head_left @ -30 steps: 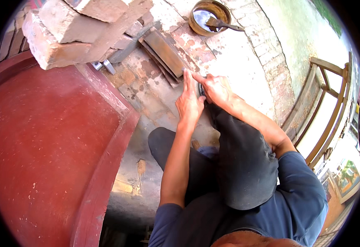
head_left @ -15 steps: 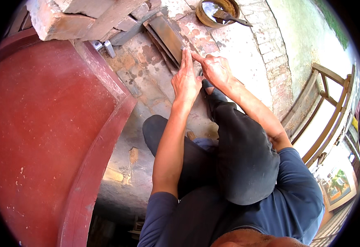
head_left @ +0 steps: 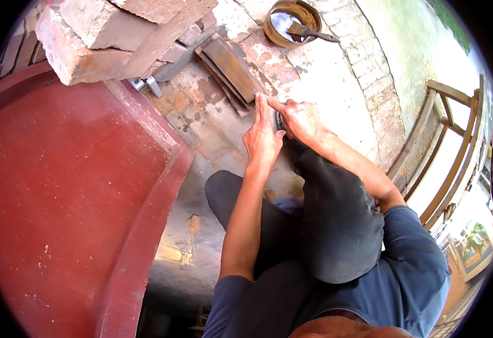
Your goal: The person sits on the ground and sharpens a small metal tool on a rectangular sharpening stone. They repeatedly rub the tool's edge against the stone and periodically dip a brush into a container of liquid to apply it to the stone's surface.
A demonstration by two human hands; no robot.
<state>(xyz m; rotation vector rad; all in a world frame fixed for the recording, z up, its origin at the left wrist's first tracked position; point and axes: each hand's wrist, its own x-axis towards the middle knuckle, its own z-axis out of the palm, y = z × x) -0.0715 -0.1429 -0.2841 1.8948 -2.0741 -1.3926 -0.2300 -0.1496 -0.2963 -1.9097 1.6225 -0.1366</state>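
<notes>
A dark brown, flat, slab-like block [head_left: 230,65] lies slanting on the brick floor, beside the stacked bricks. My left hand [head_left: 262,141] is at its near end, with straight fingers held together and pressing down. A small greyish bit shows at their tips, but most of what they press on is hidden. My right hand [head_left: 303,123] sits beside it, index finger reaching to the left fingertips and the other fingers curled. Whatever the right hand grips is covered by the hand itself.
A round bowl [head_left: 269,35] of liquid, with a brush [head_left: 314,34] across it, stands beyond the block. A red wooden panel [head_left: 71,186] fills the left, below stacked bricks [head_left: 97,62]. At right stands a wooden frame [head_left: 415,141]. My dark-trousered knee [head_left: 342,236] is raised between my arms.
Both hands have drawn back a little toward me along the block, still together. The whole view has shifted slightly, so the floor, bowl and bricks appear lower.
</notes>
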